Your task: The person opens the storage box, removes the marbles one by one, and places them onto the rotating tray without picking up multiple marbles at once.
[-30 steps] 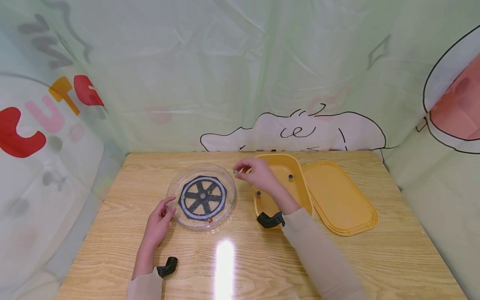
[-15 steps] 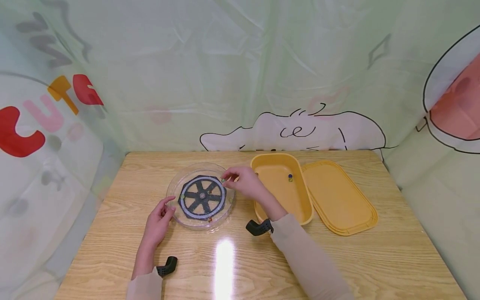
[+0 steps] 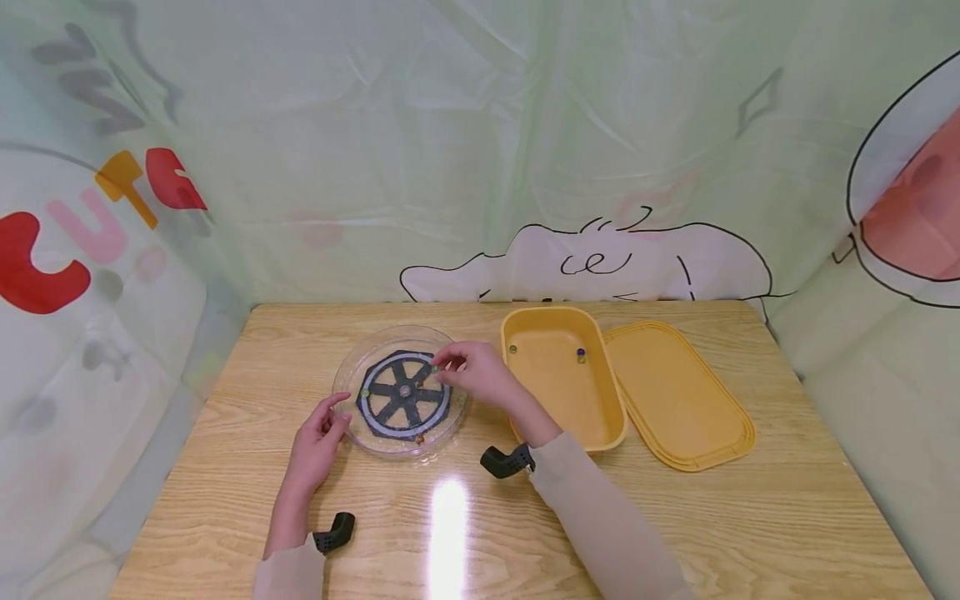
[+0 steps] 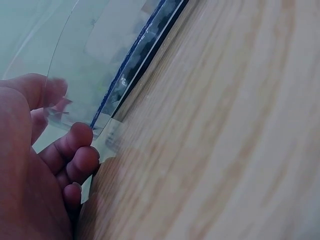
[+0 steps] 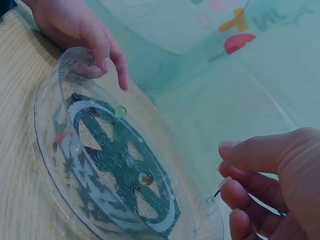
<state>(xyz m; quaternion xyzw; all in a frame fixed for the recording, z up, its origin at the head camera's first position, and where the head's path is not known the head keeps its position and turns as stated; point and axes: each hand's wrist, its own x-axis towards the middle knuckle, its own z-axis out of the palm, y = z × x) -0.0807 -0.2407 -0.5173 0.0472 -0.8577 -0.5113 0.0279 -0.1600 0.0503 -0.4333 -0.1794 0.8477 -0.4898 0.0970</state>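
Leftward from beside the yellow box, the right hand (image 3: pixel 483 371) has moved over the clear round dish (image 3: pixel 382 447) since a second ago, while the left hand (image 3: pixel 317 442) looks unchanged at the dish's left edge. The right thumb and fingers are together at their tips, pinching a small green marble (image 3: pixel 435 369) above the right half of the dish; the right wrist view hides that marble behind the fingers. The left thumb and forefinger are apart, loosely curved at the rim, the forefinger reaching over it and the others bent near the wall.

At the dish's base shows a black spoked wheel shape (image 3: pixel 386 390) with a pale ring. Inside lie a green-yellow marble (image 5: pixel 121 111) near the left hand and an amber marble (image 5: pixel 146 178) among the spokes. A reddish-orange marble (image 3: pixel 420 439) shows at the near side.

To the right of the dish, the yellow box (image 3: pixel 555 408) holds a small marble (image 3: pixel 513 349) by its left wall and a blue-and-yellow piece (image 3: pixel 581 355), too small to tell whether it is one marble or two. A yellow lid (image 3: pixel 678 396) lies flat beside the box on the wood-grain surface (image 3: pixel 787 517). Behind hangs a pale green curtain (image 3: pixel 450 167) with cartoon prints.
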